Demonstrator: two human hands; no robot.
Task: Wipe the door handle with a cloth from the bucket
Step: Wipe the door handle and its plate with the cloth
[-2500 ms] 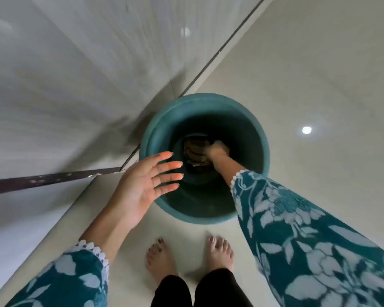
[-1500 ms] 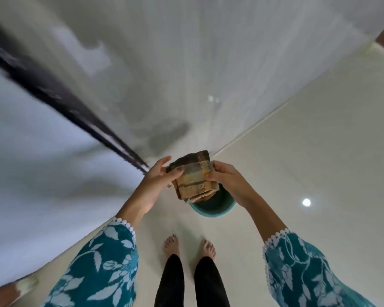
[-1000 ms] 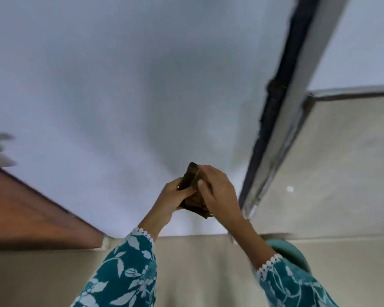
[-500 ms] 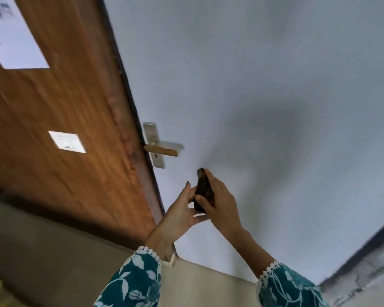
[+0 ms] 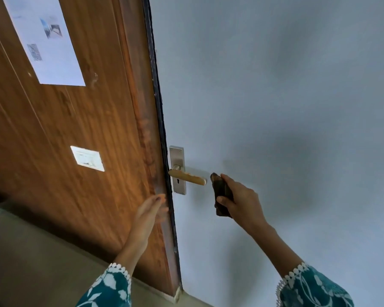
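Note:
A brass-coloured lever door handle (image 5: 187,177) on a steel backplate (image 5: 177,156) sticks out from the pale grey door face. My right hand (image 5: 239,201) is shut on a folded dark brown cloth (image 5: 220,196), held edge-on just right of the lever's tip without touching it. My left hand (image 5: 151,212) is blurred, fingers extended and empty, below and left of the handle in front of the wooden surface near the dark door edge. The bucket is out of view.
A brown wooden panel (image 5: 53,134) fills the left, with a printed paper sheet (image 5: 44,38) and a small white label (image 5: 88,158) stuck on it. The dark door edge (image 5: 159,103) runs down the middle. Beige floor (image 5: 31,262) lies at the lower left.
The cloth came out of the bucket and the view swung up to the door. My right hand carried the cloth up beside the lever's tip; my left hand let go and moved left.

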